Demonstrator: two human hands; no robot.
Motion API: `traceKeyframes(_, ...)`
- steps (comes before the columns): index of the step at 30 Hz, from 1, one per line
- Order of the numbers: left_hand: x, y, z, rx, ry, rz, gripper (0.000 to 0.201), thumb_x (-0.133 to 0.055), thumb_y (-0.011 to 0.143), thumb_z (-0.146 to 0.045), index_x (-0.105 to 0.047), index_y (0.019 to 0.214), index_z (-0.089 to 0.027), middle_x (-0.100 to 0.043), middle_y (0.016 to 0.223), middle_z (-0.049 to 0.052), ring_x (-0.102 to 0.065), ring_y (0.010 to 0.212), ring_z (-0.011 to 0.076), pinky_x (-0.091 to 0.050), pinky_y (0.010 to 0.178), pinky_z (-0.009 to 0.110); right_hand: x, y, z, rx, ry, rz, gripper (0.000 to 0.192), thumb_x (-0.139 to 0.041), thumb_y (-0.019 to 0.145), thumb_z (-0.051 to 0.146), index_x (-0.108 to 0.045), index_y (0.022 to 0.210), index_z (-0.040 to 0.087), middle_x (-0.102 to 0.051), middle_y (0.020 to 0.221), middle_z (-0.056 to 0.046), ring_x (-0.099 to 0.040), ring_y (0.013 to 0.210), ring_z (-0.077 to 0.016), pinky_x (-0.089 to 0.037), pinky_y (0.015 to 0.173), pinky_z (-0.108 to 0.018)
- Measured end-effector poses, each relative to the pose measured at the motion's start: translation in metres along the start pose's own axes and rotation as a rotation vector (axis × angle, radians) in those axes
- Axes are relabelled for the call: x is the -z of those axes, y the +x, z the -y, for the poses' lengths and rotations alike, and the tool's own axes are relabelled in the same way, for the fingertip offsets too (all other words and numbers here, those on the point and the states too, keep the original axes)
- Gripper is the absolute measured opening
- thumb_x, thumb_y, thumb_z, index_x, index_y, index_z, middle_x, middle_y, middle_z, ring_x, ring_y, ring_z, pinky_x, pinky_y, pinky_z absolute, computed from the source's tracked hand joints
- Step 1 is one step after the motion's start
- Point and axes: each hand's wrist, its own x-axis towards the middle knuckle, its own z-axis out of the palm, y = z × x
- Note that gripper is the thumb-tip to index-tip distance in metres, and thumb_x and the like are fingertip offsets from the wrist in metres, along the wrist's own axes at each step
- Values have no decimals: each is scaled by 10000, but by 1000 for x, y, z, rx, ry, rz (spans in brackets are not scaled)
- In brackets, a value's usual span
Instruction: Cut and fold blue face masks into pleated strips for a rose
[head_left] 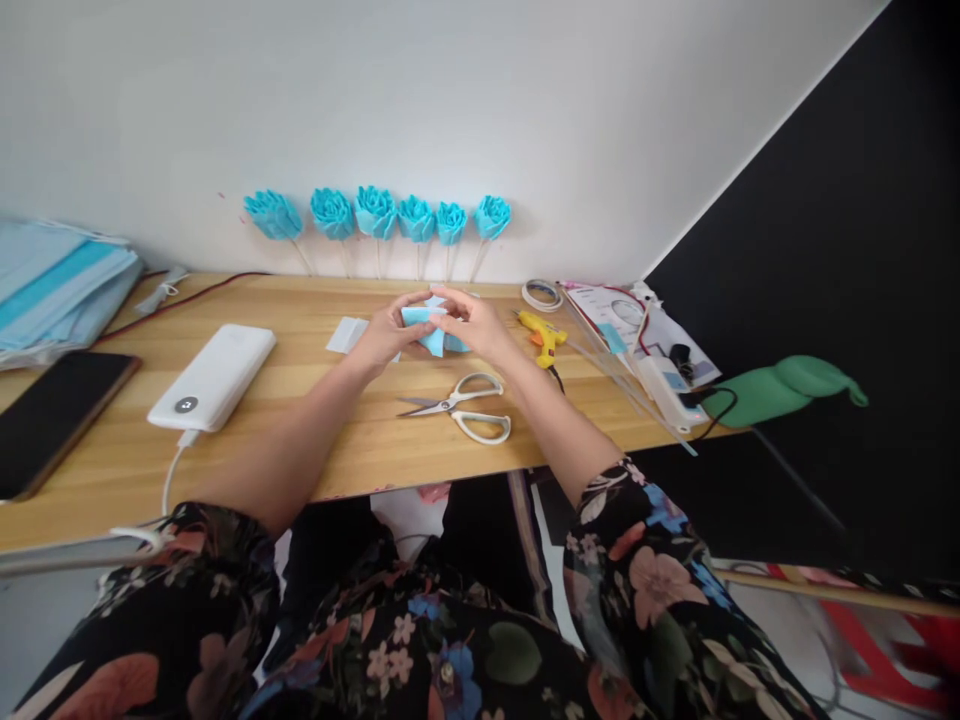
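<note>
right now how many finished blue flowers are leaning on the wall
6 blue flowers, on sticks in a row against the wall behind the hands: one far left, four bunched in the middle, one far right. None looks hidden.

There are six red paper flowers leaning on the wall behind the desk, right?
Not quite. The six paper flowers leaning on the wall behind the desk are blue, not red, as the head view shows. Both hands hold a blue piece in the same colour.
</note>
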Motion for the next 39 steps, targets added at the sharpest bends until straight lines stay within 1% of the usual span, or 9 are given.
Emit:
traceKeyframes(3,3,3,2,-24,-6,-22,765,-930,568,-314,-619,1247,-145,-745,904,44,-679,711,166,-547,630,253,0,11,-5,-11,102,-35,478,-759,716,366,-714,1146,164,-644,826,-6,-587,768,-142,-501,706,-273)
traceKeyframes(7,12,8,4,-52,-17,-121,749,-903,601,-306,-609,1269,-139,-735,805,28,-661,676,149,-506,634,234,5,15,-8,-43,242,-69,493,-758,718,389,-699,1155,171,-647,814,5,-585,740,-129,-511,667,-255)
traceKeyframes(12,16,8,0,-105,-32,-210,757,-844,642,-267,-559,1333,-146,-706,790,-10,-623,649,115,-487,632,223,6,5,-13,-75,314,38,491,-809,664,362,-709,1099,155,-666,802,7,-585,740,-119,-520,660,-231)
traceKeyframes(16,11,4,-2,-104,18,-184,718,-807,665,-231,-567,1337,-147,-678,763,-19,-601,633,105,-462,620,217,4,-2,-18,-82,365,107,434,-742,745,528,-711,1008,184,-670,843,3,-593,787,-122,-528,708,-240)
traceKeyframes(19,6,2,-3,-110,53,-166,675,-806,666,-203,-597,1305,-144,-654,737,-25,-573,607,94,-446,605,212,3,-5,-20,-59,303,22,414,-714,766,574,-682,840,168,-583,690,30,-519,666,-99,-452,628,-219)
traceKeyframes(21,5,1,-4,-118,69,-162,655,-813,666,-200,-612,1286,-141,-642,729,-26,-561,598,90,-438,590,209,3,-7,-21,-23,207,-63,395,-707,782,541,-613,696,167,-508,594,46,-457,596,-87,-380,578,-218)
traceKeyframes(23,5,0,-4,-127,81,-161,638,-821,668,-208,-624,1271,-144,-630,721,-28,-552,593,86,-428,575,204,3,-8,-22,9,121,-106,394,-674,814,506,-551,635,178,-473,556,51,-433,569,-87,-337,559,-228)
traceKeyframes(36,9,3,-3,-181,142,-180,582,-816,695,-227,-630,1242,-157,-587,645,-51,-508,551,77,-396,540,199,0,-14,-18,141,-180,-175,324,-547,881,468,-555,714,190,-418,613,47,-390,596,-102,-326,606,-257)
traceKeyframes(39,15,7,-2,-221,172,-216,579,-779,739,-240,-595,1280,-148,-616,631,-42,-531,532,86,-422,554,209,4,-15,-14,111,-183,-197,343,-544,870,503,-550,720,195,-418,603,45,-399,601,-108,-330,605,-256)
